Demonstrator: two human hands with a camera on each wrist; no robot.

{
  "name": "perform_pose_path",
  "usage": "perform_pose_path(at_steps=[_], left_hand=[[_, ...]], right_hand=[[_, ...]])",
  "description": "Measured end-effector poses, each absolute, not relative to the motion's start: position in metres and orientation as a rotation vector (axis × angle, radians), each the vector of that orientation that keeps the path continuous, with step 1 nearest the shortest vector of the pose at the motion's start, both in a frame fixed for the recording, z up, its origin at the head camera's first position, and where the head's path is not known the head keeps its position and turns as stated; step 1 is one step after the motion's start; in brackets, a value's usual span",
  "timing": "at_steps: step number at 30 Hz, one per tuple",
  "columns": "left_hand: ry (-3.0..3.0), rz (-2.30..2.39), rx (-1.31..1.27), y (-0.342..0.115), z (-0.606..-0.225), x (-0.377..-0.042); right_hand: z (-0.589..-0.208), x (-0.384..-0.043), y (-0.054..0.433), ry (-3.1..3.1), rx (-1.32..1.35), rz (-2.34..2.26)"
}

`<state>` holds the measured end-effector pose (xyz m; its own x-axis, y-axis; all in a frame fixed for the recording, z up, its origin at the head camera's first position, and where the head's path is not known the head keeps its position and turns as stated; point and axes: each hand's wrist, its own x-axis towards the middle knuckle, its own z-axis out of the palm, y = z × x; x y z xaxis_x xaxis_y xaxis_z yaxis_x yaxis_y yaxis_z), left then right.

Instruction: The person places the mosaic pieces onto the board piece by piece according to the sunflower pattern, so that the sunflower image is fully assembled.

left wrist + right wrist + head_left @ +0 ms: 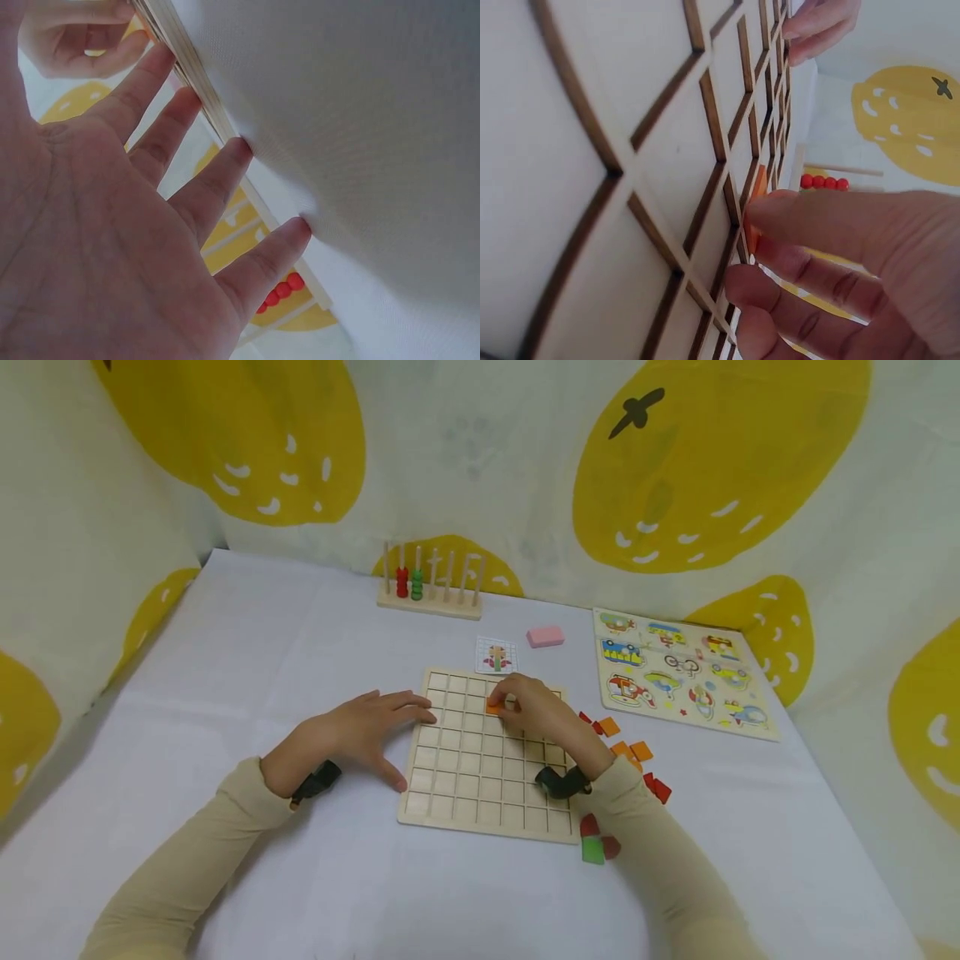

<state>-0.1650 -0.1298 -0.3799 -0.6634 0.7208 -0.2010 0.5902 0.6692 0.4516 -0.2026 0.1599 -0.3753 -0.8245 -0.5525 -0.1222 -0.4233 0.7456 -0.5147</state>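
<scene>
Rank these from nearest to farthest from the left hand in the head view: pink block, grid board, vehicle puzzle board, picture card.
From the left hand:
1. Grid board: at its fingertips.
2. Picture card: just beyond the grid board's far edge.
3. Pink block: right of the card.
4. Vehicle puzzle board: farthest right.

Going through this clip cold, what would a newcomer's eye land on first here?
Probably the huge yellow fruit prints on the cloth behind the table. Next, at centre, the right hand pinching a small orange tile at the far part of a wooden grid board, with the left hand touching the board's left edge. Then the colourful picture board at the far right of the table.
</scene>
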Motion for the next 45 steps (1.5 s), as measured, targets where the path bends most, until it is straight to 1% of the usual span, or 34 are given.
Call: perform_pose_path(at_steps=[9,22,31,45], left_hand=[[2.520,0.499,1.022,-0.131,-0.381,-0.163],[2.530,0.478,1.033,-0.131,-0.380,-0.164],[2.521,0.472,1.024,-0.131,-0.381,-0.165],[2.525,0.485,1.030,-0.131,-0.384,-0.166]], right_hand=[[-0.373,-0.197,0.180,2.672,-0.727,-0.795],[-0.370,-0.186,0.223,2.735,-0.560,-0.909],[-0.374,-0.182,0.251,2.764,-0.507,-0.891],[-0.378,-0.182,0.263,2.716,-0.442,-0.856]])
